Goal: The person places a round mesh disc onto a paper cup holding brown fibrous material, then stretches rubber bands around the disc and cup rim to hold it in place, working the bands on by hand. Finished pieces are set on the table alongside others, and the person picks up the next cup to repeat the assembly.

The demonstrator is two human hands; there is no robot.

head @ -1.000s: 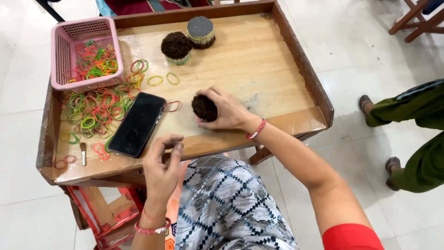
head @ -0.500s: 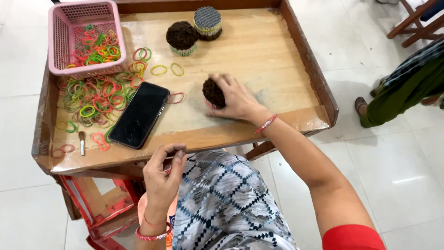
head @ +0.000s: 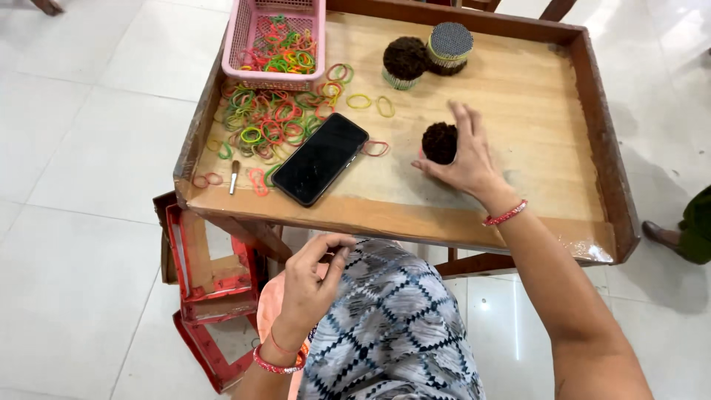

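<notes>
place: small workshop — wooden tray table (head: 592,89) | tiled floor (head: 89,148) | band basket (head: 238,44)

Glossy white tiled floor (head: 96,111) all around, grey grout lines, ceiling light bouncing off it at 5 o'clock. In the middle sits a low wooden table with a raised rim (head: 592,96), top worn and scuffed pale. Down at 8 o'clock there's a red-painted wooden frame stand (head: 211,278) tucked under the table edge. Dark wooden chair legs (head: 552,9) poke in at 12 to 1 o'clock.
</notes>
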